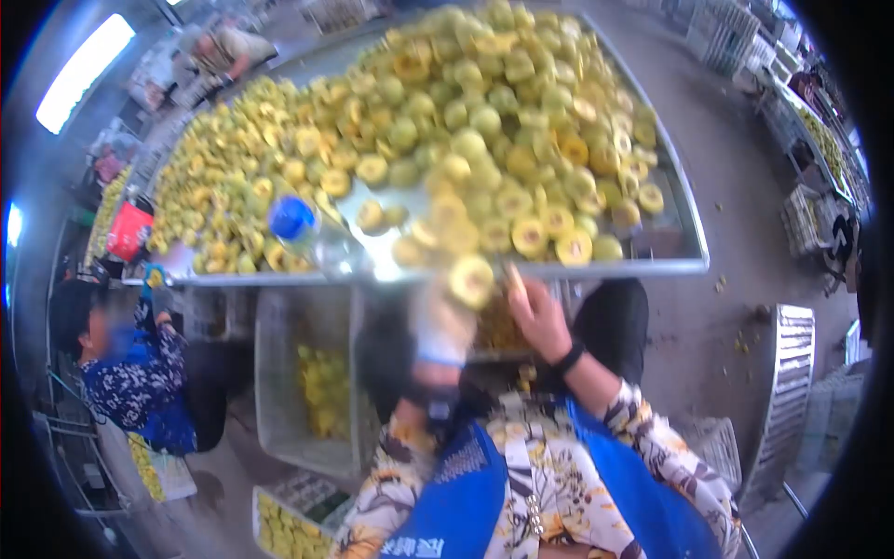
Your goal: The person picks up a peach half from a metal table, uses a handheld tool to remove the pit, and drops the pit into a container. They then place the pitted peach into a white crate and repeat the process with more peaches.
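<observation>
nearest the camera: blue apron (466, 508) over a floral-print top, both forearms raised toward the edge of a metal table (670, 265). left hand (442, 326), wrapped in a pale glove or bandage and blurred, lifted to the table rim with a halved yellow fruit (471, 279) at its fingertips; fingers curled around that fruit as far as the blur allows. right hand (538, 317), bare, black band at the wrist, raised just beside the fruit, fingers loosely bent, a thin object pinched between thumb and forefinger; cannot tell what that object is. held fruit positioned at the near table edge, between both hands, cut face toward the camera. table surface loaded with a large heap of fruit (447, 130), whole greenish pieces mixed with cut yellow halves, thinner along the near rim. clear bottle with a blue cap (293, 217) lying on the table left of the hands. pale crate (279, 373) below the table, holding yellow pieces. seated co-worker (140, 373) at lower left in a dark floral top and blue apron. second person (228, 47) leaning at the far end of the table. red container (128, 230) at the table's left edge. white slatted crate (787, 391) standing on the floor at right.
</observation>
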The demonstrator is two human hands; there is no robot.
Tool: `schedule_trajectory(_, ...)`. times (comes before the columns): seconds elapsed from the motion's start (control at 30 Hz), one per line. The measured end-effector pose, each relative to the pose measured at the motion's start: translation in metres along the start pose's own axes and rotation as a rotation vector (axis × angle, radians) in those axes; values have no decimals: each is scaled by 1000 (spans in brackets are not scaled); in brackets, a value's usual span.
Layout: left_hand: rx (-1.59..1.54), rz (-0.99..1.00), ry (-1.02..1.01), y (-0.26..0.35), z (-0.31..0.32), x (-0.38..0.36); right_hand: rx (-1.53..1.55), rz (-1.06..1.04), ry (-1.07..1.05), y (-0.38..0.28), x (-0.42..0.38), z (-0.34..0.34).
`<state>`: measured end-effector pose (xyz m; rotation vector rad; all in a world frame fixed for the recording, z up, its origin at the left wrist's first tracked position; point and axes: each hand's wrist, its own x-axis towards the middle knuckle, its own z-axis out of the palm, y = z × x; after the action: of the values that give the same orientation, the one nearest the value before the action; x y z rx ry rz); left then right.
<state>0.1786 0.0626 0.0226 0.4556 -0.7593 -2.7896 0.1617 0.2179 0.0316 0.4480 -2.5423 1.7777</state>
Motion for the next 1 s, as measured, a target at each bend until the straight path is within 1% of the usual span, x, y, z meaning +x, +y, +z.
schedule_trajectory(0.03, -114, -35, -14, 6, 14, -4, -20, 49, -4, 4, 2, -1)
schedule_trajectory(0.07, -228, -72, -25, 11, 28, -9, -31, -141, -19, -7, 4, -11)
schedule_trajectory(0.1, -229, -79, -9, 13, 33, -5, -7, 21, -60, -10, 7, -15)
schedule_trajectory(0.13, -202, -76, 13, 12, 30, -4, 41, 111, -106, -4, 6, -16)
schedule_trajectory(0.23, 95, 22, 71, 6, 23, -2, -9, 90, -138, -3, 3, -20)
schedule_trajectory(0.3, 415, 127, 99, 4, 18, -2, -63, 73, -172, -11, 3, -21)
schedule_trajectory(0.33, 607, 191, 105, 2, 12, 0, -72, 92, -195, -15, 3, -21)
schedule_trajectory(0.4, 881, 266, 106, -2, 1, 4, -90, 130, -240, -19, 2, -20)
schedule_trajectory(0.43, 901, 288, 98, -4, -4, 7, -97, 144, -251, -18, 1, -19)
schedule_trajectory(0.5, 990, 348, 96, -9, -16, 13, -114, 118, -203, -13, 0, -16)
schedule_trajectory(0.57, 803, 264, 129, -4, -1, 6, -137, 84, -163, -6, -5, -10)
schedule_trajectory(0.63, 288, 45, 147, 3, 31, -9, -165, 10, -114, -6, -7, -4)
schedule_trajectory(0.67, 103, 2, 223, 3, 39, -10, -141, 95, -167, -11, -8, -5)
schedule_trajectory(0.73, 22, -57, 162, -3, 6, 3, -140, 104, -149, -8, -11, 2)
schedule_trajectory(0.83, 108, 50, 207, -2, 19, -1, -177, 74, -152, -8, -14, 4)
schedule_trajectory(0.87, 56, 42, 153, -4, 15, -1, -160, 50, -139, -8, -14, 3)
schedule_trajectory(0.93, 67, 62, 135, -6, 10, 1, -184, 33, -144, -6, -13, 3)
schedule_trajectory(1.0, -28, 19, 115, -6, 7, 3, -149, -5, -104, -8, -10, 2)
